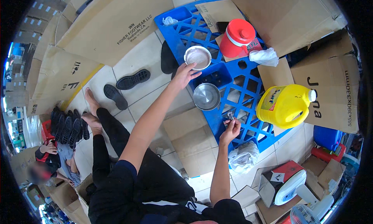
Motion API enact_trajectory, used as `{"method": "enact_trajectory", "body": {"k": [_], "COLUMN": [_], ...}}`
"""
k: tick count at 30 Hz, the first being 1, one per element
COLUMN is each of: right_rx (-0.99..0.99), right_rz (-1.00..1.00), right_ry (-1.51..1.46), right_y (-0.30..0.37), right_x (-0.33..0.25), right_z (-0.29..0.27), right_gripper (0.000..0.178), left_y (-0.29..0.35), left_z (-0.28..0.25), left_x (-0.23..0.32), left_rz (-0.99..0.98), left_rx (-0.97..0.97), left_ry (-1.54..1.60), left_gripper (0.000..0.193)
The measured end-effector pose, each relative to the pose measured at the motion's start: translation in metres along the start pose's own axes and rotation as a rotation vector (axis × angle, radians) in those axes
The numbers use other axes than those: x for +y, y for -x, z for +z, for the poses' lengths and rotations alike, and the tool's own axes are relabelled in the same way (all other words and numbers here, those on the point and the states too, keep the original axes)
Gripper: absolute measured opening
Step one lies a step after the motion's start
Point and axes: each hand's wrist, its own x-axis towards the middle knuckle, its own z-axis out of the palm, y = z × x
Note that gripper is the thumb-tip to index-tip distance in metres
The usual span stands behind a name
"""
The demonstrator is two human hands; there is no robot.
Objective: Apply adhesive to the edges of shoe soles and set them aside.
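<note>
We reach our left hand, fingers spread, to the rim of the small metal bowl on the blue pallet. Our right hand pinches a small metal piece near the pallet's edge, beside the steel pan.

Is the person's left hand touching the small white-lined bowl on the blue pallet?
Touching. In the head view, the left hand reaches out and its fingertips meet the lower rim of the small bowl, with no gap visible between them.
</note>
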Motion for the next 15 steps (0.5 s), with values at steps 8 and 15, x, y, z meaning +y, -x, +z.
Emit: {"method": "enact_trajectory", "body": {"k": [8,15], "right_rx": [0.009,0.009], "right_rz": [0.003,0.010], "right_ry": [-0.004,0.016], "right_y": [0.0005,0.0008], "right_x": [0.0003,0.0029], "right_z": [0.0003,-0.0014], "right_gripper": [0.012,0.015], "left_y": [0.0023,0.0094], "left_z": [0.0029,-0.0022], "left_x": [-0.0084,-0.0115], "left_rz": [-0.027,0.019], "left_rx": [0.015,0.021], "left_ry": [-0.049,-0.068], "left_gripper": [0.045,0.050]}}
